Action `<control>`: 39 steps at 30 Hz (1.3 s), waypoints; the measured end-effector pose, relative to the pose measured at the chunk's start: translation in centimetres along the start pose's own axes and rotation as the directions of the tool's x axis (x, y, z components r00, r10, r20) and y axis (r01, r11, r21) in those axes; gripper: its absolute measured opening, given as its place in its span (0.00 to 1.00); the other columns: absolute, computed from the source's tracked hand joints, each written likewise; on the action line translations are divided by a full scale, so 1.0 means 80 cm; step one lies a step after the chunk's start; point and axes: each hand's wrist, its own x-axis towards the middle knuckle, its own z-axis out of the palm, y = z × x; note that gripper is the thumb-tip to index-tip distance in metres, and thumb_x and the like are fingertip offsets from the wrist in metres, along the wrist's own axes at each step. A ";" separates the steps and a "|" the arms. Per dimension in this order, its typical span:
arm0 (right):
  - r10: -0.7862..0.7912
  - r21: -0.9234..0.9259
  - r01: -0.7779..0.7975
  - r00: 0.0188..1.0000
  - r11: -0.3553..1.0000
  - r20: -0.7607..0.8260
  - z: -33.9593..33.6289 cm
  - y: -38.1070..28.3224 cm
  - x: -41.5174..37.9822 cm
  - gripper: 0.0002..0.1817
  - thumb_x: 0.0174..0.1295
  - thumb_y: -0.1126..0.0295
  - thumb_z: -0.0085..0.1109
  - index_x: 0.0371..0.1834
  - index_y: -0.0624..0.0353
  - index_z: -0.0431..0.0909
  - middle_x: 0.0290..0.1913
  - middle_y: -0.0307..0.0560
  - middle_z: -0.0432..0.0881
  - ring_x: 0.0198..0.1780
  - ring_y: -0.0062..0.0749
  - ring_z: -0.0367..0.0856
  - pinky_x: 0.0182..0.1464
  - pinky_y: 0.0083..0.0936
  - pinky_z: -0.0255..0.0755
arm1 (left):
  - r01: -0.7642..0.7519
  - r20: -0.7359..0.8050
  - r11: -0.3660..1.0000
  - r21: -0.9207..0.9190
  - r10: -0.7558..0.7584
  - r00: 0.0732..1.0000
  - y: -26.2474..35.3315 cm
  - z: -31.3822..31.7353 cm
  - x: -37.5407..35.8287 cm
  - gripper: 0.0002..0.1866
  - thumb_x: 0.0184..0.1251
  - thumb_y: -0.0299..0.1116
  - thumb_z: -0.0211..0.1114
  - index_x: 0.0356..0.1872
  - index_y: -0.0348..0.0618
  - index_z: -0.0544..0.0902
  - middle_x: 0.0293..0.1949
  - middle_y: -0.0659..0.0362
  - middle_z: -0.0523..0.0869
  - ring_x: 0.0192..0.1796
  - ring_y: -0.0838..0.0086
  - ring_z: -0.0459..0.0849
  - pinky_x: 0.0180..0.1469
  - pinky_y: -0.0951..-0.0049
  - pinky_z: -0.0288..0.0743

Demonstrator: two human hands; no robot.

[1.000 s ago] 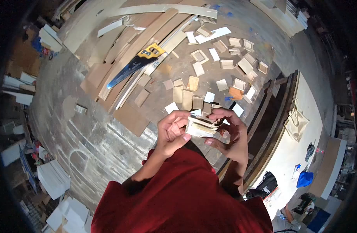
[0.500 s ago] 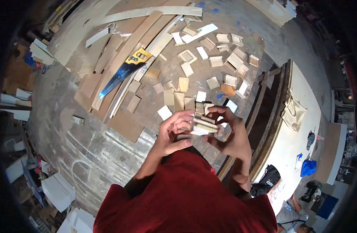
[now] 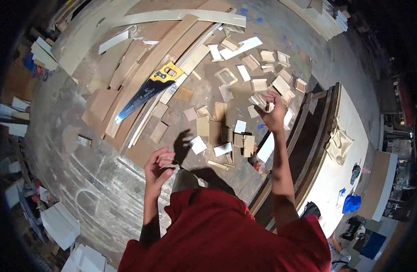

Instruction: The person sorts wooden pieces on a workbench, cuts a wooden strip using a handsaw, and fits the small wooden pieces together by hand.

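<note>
My right hand (image 3: 275, 113) is stretched out to the right, with its thumb and fingers closed on a small wooden box (image 3: 258, 100), partly hidden by the fingers. Under and around it lie more small wooden boxes (image 3: 259, 85) with raised edges. My left hand (image 3: 159, 170) hangs over the floor at the left, fingers apart and slightly bent, with nothing in it. Nearer my body are loose wooden blocks (image 3: 248, 146), a white piece (image 3: 198, 145), and thin wood strips (image 3: 217, 164).
A handsaw (image 3: 147, 92) with a yellow and black handle rests on long boards (image 3: 140, 75) at the left. Along the right stands a pale-topped bench (image 3: 349, 113) bearing a cloth bag (image 3: 340, 145) and a blue item (image 3: 351, 204). Another person (image 3: 340, 256) is partly visible at lower right.
My hands have moved apart. The right carried the small wooden box forward and right to the scattered boxes; the left let go and drew back to the left.
</note>
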 end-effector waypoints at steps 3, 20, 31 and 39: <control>0.043 -0.115 -0.049 0.998 0.992 -0.049 0.057 0.056 0.013 0.42 0.43 0.62 0.86 0.63 0.57 0.72 0.46 0.45 0.89 0.52 0.46 0.86 0.54 0.42 0.77 | 0.009 -0.073 0.999 0.032 -0.006 0.997 -0.007 -0.023 -0.011 0.37 0.61 0.35 0.78 0.70 0.38 0.73 0.56 0.54 0.84 0.50 0.75 0.86 0.55 0.73 0.80; 0.165 -0.229 -0.226 0.952 0.947 -0.258 0.247 0.223 0.019 0.25 0.61 0.54 0.65 0.60 0.47 0.74 0.54 0.39 0.87 0.59 0.50 0.78 0.62 0.64 0.56 | 0.099 -0.261 0.993 -0.058 -0.111 0.959 -0.047 -0.045 -0.019 0.35 0.60 0.38 0.79 0.67 0.36 0.75 0.55 0.53 0.85 0.48 0.73 0.86 0.51 0.73 0.84; 0.118 -0.255 -0.191 0.954 0.948 -0.276 0.221 0.171 0.016 0.30 0.53 0.56 0.72 0.59 0.48 0.74 0.53 0.37 0.85 0.57 0.50 0.79 0.59 0.64 0.59 | 0.111 -0.310 0.994 0.020 -0.099 0.946 -0.041 -0.011 -0.057 0.39 0.59 0.47 0.77 0.66 0.34 0.74 0.53 0.53 0.86 0.46 0.72 0.87 0.46 0.70 0.84; 0.235 -0.072 -0.293 0.869 0.953 -0.435 0.150 0.110 -0.023 0.31 0.50 0.64 0.79 0.55 0.60 0.75 0.49 0.49 0.83 0.55 0.51 0.78 0.59 0.45 0.69 | 0.104 -0.233 0.970 0.220 -0.052 0.971 -0.038 0.028 -0.072 0.32 0.62 0.37 0.75 0.64 0.34 0.76 0.52 0.56 0.86 0.45 0.77 0.84 0.47 0.73 0.81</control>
